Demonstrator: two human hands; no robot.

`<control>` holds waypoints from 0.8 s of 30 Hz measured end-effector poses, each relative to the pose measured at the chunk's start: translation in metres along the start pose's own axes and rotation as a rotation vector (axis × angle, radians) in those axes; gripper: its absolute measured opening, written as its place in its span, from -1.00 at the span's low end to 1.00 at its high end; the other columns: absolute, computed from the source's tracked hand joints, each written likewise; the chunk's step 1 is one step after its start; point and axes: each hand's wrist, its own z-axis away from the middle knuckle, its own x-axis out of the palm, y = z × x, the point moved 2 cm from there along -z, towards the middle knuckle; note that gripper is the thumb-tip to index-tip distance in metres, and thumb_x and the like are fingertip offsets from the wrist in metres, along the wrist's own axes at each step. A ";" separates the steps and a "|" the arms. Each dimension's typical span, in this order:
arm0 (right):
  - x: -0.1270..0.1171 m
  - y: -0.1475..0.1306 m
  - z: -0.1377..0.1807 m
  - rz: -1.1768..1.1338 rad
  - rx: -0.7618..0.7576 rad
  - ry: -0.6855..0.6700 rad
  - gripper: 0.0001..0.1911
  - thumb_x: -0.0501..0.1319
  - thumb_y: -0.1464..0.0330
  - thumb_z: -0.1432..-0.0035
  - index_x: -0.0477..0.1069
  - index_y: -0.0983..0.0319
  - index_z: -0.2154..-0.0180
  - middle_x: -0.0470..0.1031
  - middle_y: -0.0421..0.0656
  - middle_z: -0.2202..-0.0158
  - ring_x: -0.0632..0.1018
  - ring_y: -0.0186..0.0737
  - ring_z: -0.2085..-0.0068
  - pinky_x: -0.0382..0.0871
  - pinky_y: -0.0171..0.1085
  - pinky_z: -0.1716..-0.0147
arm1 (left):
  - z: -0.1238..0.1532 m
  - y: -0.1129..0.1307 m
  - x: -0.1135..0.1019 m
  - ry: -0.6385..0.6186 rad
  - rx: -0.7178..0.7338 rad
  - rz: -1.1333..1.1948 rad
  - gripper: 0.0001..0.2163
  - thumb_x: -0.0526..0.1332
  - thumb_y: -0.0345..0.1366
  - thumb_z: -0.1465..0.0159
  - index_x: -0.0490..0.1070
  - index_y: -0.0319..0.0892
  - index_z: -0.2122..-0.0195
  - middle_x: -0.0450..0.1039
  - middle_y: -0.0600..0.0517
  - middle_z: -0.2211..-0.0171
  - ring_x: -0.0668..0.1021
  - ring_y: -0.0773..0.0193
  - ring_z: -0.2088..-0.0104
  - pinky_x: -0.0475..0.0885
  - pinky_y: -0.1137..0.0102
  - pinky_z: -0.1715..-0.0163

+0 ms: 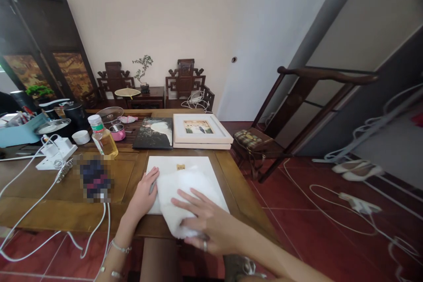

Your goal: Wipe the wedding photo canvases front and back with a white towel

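A white flat panel (201, 166), the back of a picture frame with a small brass hanger, lies face down at the near edge of the wooden table (49, 211). A white cloth (180, 189) is spread over its near half. My right hand (206, 224) lies flat on the cloth with fingers stretched out; a ring shows on one finger. My left hand (142, 197) rests at the panel's left edge, fingers extended and touching the cloth's side.
Behind the panel lie a white framed photo (200, 130) and a dark print (155, 133). A bottle of yellow liquid (103, 137), a pink cup (117, 132), a power strip (54, 152) with white cables and kitchen items fill the left. A dark wooden chair (297, 114) stands to the right.
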 end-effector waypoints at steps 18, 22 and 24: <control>0.006 0.041 -0.034 0.112 0.128 0.083 -0.64 0.06 0.44 -0.10 0.41 0.14 0.06 0.12 -0.16 -0.25 -0.14 0.05 -0.30 -0.24 0.21 -0.18 | 0.000 0.003 0.000 0.020 -0.030 0.000 -0.63 0.00 -0.32 -0.27 0.31 -0.21 -0.08 0.26 -0.15 -0.15 0.25 0.13 -0.20 0.07 0.08 -0.20; 0.015 0.013 -0.015 0.100 -0.064 0.086 -0.70 0.10 0.40 -0.05 0.47 0.12 0.16 0.13 -0.23 -0.24 -0.14 0.06 -0.30 -0.28 0.21 -0.19 | 0.000 0.003 0.000 -0.002 -0.010 0.020 -0.62 0.00 -0.39 -0.23 0.31 -0.17 -0.08 0.26 -0.13 -0.15 0.25 0.12 -0.20 0.06 0.05 -0.20; 0.016 0.012 -0.011 0.095 -0.089 0.074 -0.71 0.10 0.38 -0.06 0.46 0.11 0.16 0.12 -0.24 -0.24 -0.12 0.05 -0.29 -0.27 0.20 -0.20 | 0.000 0.004 0.000 -0.011 -0.012 0.020 -0.61 0.00 -0.40 -0.22 0.31 -0.19 -0.08 0.25 -0.14 -0.15 0.25 0.11 -0.20 0.05 0.05 -0.20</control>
